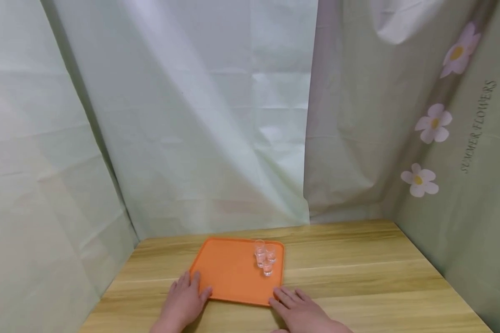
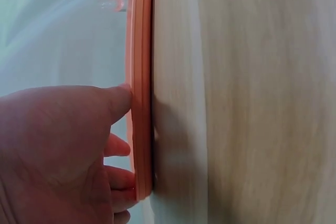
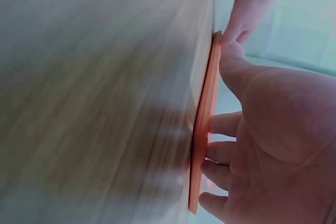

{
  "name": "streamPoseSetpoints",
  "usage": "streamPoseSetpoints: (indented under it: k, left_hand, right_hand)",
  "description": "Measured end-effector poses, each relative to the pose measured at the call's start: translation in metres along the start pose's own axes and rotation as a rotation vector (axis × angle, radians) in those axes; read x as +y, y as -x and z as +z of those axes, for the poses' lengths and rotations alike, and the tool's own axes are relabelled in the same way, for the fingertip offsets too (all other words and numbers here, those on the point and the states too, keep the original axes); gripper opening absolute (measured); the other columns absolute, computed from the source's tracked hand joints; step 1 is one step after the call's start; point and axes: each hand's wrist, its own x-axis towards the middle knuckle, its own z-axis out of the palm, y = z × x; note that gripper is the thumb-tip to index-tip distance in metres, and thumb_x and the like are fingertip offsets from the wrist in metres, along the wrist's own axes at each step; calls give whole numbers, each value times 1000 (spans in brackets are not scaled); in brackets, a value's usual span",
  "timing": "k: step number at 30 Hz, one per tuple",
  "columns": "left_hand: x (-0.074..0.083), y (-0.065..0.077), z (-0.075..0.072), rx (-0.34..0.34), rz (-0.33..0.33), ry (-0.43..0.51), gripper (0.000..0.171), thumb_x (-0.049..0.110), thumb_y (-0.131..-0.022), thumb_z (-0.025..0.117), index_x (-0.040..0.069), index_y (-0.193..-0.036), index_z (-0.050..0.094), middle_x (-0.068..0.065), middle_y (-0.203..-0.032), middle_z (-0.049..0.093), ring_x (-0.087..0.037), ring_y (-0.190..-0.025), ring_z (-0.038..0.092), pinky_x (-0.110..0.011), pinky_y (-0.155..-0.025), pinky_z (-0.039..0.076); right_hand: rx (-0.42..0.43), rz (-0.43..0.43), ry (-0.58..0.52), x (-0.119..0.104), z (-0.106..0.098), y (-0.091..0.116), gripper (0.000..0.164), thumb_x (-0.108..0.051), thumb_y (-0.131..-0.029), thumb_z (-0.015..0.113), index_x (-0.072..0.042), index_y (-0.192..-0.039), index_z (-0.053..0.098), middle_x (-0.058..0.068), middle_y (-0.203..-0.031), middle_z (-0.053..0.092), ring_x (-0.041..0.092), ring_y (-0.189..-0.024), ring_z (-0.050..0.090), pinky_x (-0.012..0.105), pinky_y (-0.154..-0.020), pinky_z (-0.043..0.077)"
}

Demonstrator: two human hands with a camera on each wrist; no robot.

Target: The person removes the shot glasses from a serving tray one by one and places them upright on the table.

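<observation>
An orange rectangular tray [image 1: 229,273] lies on the wooden table. Grouped toward its back right corner are several small clear shot glasses [image 1: 268,268], which also peek over the rim in the left wrist view. At the tray's front left corner is my left hand [image 1: 182,300], its thumb touching the front rim and its fingers along the left side. My right hand [image 1: 297,312] has its straight fingertips on the rim at the front right corner. The right wrist view shows these fingers [image 3: 220,153] against the tray's edge, spread a little apart.
Wood-grain table surface [image 1: 358,277] extends to the right of the tray and in front of it. Pale hanging cloth [image 1: 216,138] closes off the back and both sides, with printed white flowers [image 1: 420,180] on the right.
</observation>
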Motion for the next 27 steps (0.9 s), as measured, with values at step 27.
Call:
streamPoseSetpoints:
  k: [27]
  left_hand:
    - [29,17,8,45,-38,-73,69,47,-104,73,-10,-143,65,-49,-142,54,-65,-137,51,-77,-115,39]
  right_hand:
    - [137,-147,76,33,6,14,78,-66,-111,50,0,-150,64,20,-161,57,33,-151,53,47,-121,48]
